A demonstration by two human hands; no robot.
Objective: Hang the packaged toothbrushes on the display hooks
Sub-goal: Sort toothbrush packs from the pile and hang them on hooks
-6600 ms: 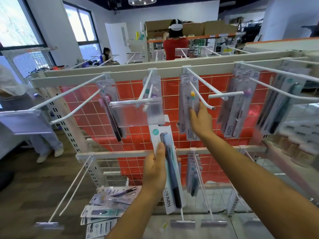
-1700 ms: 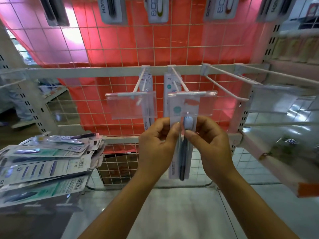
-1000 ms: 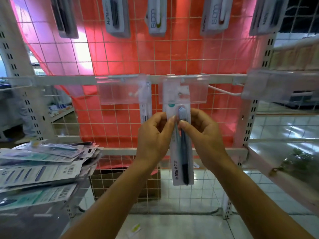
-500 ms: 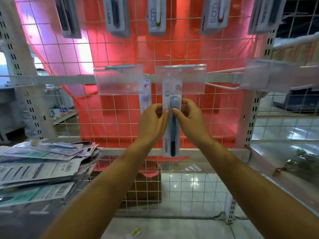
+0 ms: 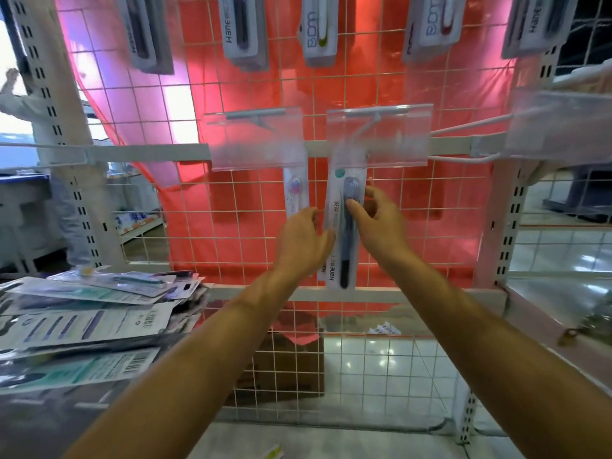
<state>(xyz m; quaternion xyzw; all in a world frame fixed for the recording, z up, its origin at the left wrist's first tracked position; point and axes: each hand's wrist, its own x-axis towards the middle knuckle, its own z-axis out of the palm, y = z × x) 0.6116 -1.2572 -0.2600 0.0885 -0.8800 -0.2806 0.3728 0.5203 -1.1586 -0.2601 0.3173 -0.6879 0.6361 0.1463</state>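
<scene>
A packaged toothbrush [image 5: 344,260] with a dark handle hangs upright on the middle display hook [image 5: 361,134], its top hidden behind a clear tag holder [image 5: 381,137]. My left hand [image 5: 304,240] holds its left edge around mid height; this hand is blurred. My right hand [image 5: 377,223] pinches the right edge, thumb on the front just below the brush head. Another pack [image 5: 295,190] hangs on the hook to the left.
A loose pile of packaged toothbrushes [image 5: 82,326] lies at the lower left. More packs [image 5: 243,28] hang along the top row of the red-backed wire grid [image 5: 231,226]. An empty hook [image 5: 463,127] with a tag holder sticks out at the right.
The pack has gone up behind the tag holder onto the hook. Both hands have slid down from the brush head to the middle of the pack.
</scene>
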